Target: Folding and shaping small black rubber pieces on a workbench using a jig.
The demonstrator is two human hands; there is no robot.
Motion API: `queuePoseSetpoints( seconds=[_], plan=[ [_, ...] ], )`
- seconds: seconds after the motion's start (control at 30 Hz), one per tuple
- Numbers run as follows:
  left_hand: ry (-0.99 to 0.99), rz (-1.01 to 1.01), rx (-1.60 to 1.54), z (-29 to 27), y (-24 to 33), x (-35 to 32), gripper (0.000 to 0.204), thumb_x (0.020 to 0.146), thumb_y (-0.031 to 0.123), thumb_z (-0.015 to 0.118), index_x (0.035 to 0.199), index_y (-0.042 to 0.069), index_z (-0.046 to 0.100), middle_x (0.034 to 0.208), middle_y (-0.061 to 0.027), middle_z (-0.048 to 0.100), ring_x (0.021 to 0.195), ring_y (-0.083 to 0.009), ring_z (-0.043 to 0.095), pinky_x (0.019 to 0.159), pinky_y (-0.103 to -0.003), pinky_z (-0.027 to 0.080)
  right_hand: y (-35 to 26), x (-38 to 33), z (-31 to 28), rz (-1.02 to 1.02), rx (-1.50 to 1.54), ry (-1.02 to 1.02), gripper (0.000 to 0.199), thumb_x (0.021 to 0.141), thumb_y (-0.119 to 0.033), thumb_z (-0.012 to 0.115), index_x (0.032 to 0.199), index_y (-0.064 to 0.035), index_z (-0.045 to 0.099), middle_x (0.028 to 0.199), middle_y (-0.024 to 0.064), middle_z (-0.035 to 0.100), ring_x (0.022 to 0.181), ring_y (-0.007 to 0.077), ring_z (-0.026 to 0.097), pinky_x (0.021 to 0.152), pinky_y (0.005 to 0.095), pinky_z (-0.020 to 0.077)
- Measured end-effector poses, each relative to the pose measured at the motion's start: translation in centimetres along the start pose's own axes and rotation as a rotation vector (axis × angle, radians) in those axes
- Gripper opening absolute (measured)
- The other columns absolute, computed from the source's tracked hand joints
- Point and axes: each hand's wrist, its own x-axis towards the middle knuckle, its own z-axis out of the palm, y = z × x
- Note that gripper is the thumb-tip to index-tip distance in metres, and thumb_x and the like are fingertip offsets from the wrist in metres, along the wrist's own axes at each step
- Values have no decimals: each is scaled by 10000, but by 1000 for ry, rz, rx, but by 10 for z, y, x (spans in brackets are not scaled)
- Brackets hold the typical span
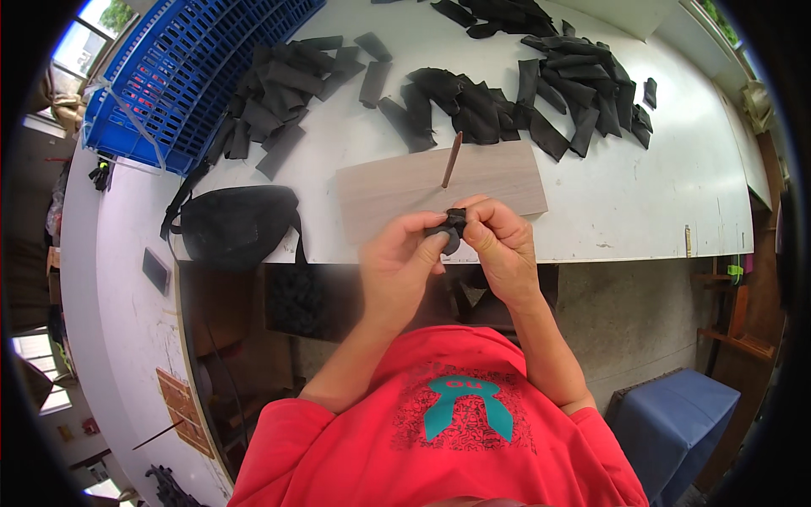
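Long white worktable under daylight, windows far left, grey concrete floor, blue-covered stool beside.

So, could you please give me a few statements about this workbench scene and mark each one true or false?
1. Both hands hold one small black fabric piece. True: the left hand and right hand pinch it together.
2. The wooden stick lies flat on the table. False: it stands on the wooden board.
3. The crate is red. False: it is blue.
4. A black bag sits left of the board. True.
5. Black fabric strips lie beyond the board. True.
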Motion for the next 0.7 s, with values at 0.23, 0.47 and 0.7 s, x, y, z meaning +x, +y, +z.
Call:
queuePoseSetpoints(
  seconds=[0.23, 0.47, 0.7],
  plan=[
    [39, 210, -16, 2, 5, 18, 84, 818, -1, 512, 902, -1, 503, 761, -50, 543, 572, -65, 471, 478, -160, 378, -28, 9, 19, 22, -363, 102, 98, 825, -59, 521, 750, -5, 487, 725, 8, 481, 648, 60, 430, 580, 200, 366],
    [-413, -175, -829, 3, 44, 42, 450, 826, 57, 522, 1188, -48, 276, 864, -164, 553, 345, -35, 357, 322, -163, 280, -72, 36, 21, 46, -157, -114, 179, 847, -134, 521, 713, -17, 500, 711, -30, 452, 651, 47, 386, 569, 193, 339],
    [-836, -137, -1020, 7, 62, 71, 683, 819, 178, 560, 1307, -48, 140, 764, -119, 556, 306, 2, 304, 305, -167, 240, -92, 64, 27, 84, -198, -125, 208, 841, -187, 534, 700, -33, 527, 594, -55, 431, 560, 25, 355, 490, 175, 293]
  ],
)
